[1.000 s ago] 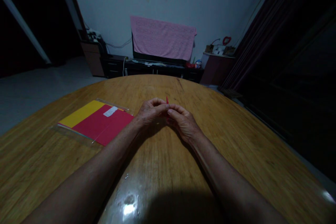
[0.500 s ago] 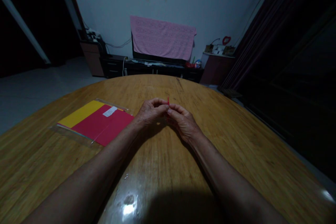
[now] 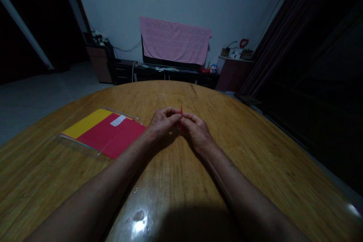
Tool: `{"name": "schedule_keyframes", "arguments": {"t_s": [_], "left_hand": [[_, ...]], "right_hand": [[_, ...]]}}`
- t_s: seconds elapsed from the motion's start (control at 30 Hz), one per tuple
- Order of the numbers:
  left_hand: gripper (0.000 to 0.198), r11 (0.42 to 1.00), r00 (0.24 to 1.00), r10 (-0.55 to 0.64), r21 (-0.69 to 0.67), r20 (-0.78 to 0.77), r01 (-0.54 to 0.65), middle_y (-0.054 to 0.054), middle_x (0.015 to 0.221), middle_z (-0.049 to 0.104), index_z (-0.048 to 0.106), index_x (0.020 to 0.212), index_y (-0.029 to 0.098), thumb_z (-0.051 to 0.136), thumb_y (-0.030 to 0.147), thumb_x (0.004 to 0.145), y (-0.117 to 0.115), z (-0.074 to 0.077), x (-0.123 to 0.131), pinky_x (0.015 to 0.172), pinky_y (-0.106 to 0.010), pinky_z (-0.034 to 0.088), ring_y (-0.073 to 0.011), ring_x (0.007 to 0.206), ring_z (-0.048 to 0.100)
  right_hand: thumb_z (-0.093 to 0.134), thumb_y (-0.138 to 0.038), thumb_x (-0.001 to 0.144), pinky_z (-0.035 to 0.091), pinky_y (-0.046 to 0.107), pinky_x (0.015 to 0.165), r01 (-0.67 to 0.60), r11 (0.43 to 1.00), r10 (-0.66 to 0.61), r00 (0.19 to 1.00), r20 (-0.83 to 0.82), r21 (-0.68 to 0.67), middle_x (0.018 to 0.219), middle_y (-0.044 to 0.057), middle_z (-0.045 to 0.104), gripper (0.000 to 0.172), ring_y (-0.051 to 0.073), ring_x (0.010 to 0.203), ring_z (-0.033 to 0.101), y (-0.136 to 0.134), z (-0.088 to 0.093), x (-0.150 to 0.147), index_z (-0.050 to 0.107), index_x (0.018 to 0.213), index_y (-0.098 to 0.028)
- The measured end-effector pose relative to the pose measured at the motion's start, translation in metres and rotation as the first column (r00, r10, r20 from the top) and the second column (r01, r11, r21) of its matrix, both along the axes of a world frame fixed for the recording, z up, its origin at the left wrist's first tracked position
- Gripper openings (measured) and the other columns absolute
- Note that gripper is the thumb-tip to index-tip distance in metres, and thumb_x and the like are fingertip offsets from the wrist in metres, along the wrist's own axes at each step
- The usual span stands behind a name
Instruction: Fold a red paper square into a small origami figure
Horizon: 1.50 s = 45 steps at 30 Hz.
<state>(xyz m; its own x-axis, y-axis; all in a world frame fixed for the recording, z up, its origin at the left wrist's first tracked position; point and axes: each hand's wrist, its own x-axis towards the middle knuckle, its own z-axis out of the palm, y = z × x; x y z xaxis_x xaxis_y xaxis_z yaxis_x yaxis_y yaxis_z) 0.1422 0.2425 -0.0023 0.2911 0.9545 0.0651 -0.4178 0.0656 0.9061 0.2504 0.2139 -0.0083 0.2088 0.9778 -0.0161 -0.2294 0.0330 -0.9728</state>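
Over the middle of the wooden table [image 3: 170, 181], my left hand [image 3: 164, 121] and my right hand [image 3: 197, 128] meet fingertip to fingertip. Both are closed in a pinch on a small folded piece of red paper [image 3: 181, 110]. Its narrow tip points up between the fingers, and a bit of red shows below the thumbs; the rest is hidden by my hands. To the left of my left forearm lies a clear plastic packet of red and yellow paper sheets [image 3: 103, 140] with a white label [image 3: 118, 120].
Past the table's far edge stands a low black cabinet [image 3: 124, 72]. A flat screen on it is draped with a pink cloth [image 3: 176, 39]. A side cabinet [image 3: 234, 73] at the right carries small items. Dark curtains [image 3: 272, 34] hang on the right.
Both hands stay almost in place, still pinching the red paper. Slightly more red shows above and below the fingertips. The packet lies as before.
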Motion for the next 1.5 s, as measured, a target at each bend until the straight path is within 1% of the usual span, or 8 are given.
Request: {"name": "schedule_keyframes", "arguments": {"t_s": [0.2, 0.33, 0.47, 0.7, 0.83, 1.03, 1.33, 1.5], "left_hand": [[0.012, 0.992, 0.997, 0.076, 0.103, -0.028, -0.073, 0.003, 0.058, 0.058, 0.062, 0.074, 0.016, 0.069, 0.015, 0.065, 0.004, -0.009, 0.006, 0.047, -0.019, 0.041, -0.0084, 0.049, 0.054], [0.014, 0.994, 0.997, 0.07, 0.09, -0.038, -0.066, 0.002, 0.069, 0.064, 0.061, 0.08, 0.018, 0.067, 0.018, 0.067, 0.003, -0.013, 0.007, 0.049, -0.02, 0.043, -0.01, 0.054, 0.057], [0.017, 0.99, 0.988, 0.084, 0.124, -0.133, -0.068, 0.0, 0.076, 0.066, 0.062, 0.083, 0.019, 0.067, 0.021, 0.067, 0.003, -0.018, 0.005, 0.051, -0.021, 0.045, -0.012, 0.061, 0.06], [0.014, 0.975, 0.964, 0.121, 0.212, -0.238, -0.07, 0.001, 0.074, 0.065, 0.063, 0.083, 0.02, 0.064, 0.02, 0.068, 0.008, -0.022, 0.0, 0.054, -0.021, 0.047, -0.0116, 0.062, 0.059], [0.013, 0.97, 0.948, 0.156, 0.224, -0.279, -0.094, -0.001, 0.077, 0.066, 0.064, 0.081, 0.02, 0.064, 0.018, 0.068, 0.01, -0.022, 0.001, 0.056, -0.022, 0.048, -0.0133, 0.066, 0.061], [0.023, 0.949, 0.931, 0.214, 0.288, -0.297, -0.126, -0.003, 0.085, 0.068, 0.066, 0.092, 0.021, 0.063, 0.019, 0.07, 0.013, -0.024, 0.003, 0.06, -0.023, 0.049, -0.0147, 0.071, 0.064], [0.025, 0.918, 0.899, 0.335, 0.311, -0.282, -0.244, -0.001, 0.074, 0.067, 0.069, 0.093, 0.02, 0.063, 0.015, 0.07, 0.006, -0.018, 0.01, 0.06, -0.022, 0.047, -0.013, 0.065, 0.061], [0.025, 0.888, 0.87, 0.364, 0.406, -0.332, -0.216, -0.001, 0.071, 0.066, 0.07, 0.097, 0.019, 0.062, 0.017, 0.074, 0.007, -0.021, 0.012, 0.06, -0.022, 0.046, -0.0129, 0.063, 0.06]], "right_hand": [[0.056, -0.024, 0.079, 0.049, 0.029, 0.064, 0.124, 0.971, -0.206, 0.87, 0.449, 0.204, 0.078, 0.005, 0.07, 0.019, 0.017, 0.069, 0.065, 0.005, -0.008, 0.0, 0.066, 0.094, -0.018], [0.052, -0.023, 0.082, 0.05, 0.03, 0.065, 0.101, 0.95, -0.261, 0.774, 0.577, 0.295, 0.083, 0.006, 0.071, 0.022, 0.018, 0.07, 0.065, 0.005, -0.013, 0.002, 0.066, 0.099, -0.018], [0.052, -0.024, 0.081, 0.05, 0.029, 0.064, 0.097, 0.95, -0.268, 0.742, 0.614, 0.297, 0.082, 0.005, 0.07, 0.022, 0.017, 0.068, 0.065, 0.006, -0.016, 0.002, 0.065, 0.098, -0.019], [0.056, -0.02, 0.073, 0.048, 0.027, 0.06, 0.101, 0.99, -0.138, 0.848, 0.511, 0.1, 0.068, -0.001, 0.066, 0.017, 0.016, 0.063, 0.063, 0.006, -0.011, 0.001, 0.062, 0.089, -0.02], [0.056, -0.02, 0.073, 0.047, 0.026, 0.057, 0.096, 0.981, -0.174, 0.824, 0.539, 0.169, 0.069, 0.0, 0.066, 0.017, 0.014, 0.059, 0.062, 0.005, -0.013, 0.002, 0.059, 0.09, -0.021], [0.054, -0.021, 0.079, 0.05, 0.032, 0.068, 0.038, 0.935, -0.303, 0.599, 0.741, 0.352, 0.087, 0.007, 0.07, 0.022, 0.019, 0.071, 0.065, 0.001, -0.015, 0.003, 0.058, 0.1, -0.021], [0.047, -0.015, 0.078, 0.048, 0.035, 0.075, 0.037, 0.915, -0.38, 0.41, 0.829, 0.402, 0.095, 0.011, 0.066, 0.028, 0.023, 0.083, 0.062, -0.004, -0.01, -0.001, 0.056, 0.104, -0.018], [0.039, -0.015, 0.083, 0.047, 0.037, 0.075, -0.006, 0.918, -0.374, 0.319, 0.871, 0.396, 0.103, 0.016, 0.064, 0.036, 0.025, 0.088, 0.06, -0.003, -0.012, -0.001, 0.052, 0.117, -0.014]]}}
